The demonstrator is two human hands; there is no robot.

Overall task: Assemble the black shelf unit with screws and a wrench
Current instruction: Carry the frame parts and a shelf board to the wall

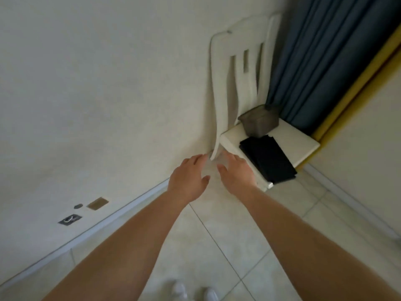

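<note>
Flat, black shelf parts (268,159) stacked on chair (303,144).

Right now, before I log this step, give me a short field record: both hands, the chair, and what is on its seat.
left hand: open, fingers spread, holding nothing, reaching toward the chair's near corner
right hand: open, holding nothing, beside the seat's near edge; contact cannot be told
white chair: against the wall, next to the blue curtain
black flat stack: lying on the seat, near side, overhanging the front edge
dark translucent container: on the seat, behind the stack
screws, wrench: not visible
floor: pale tiles
</note>
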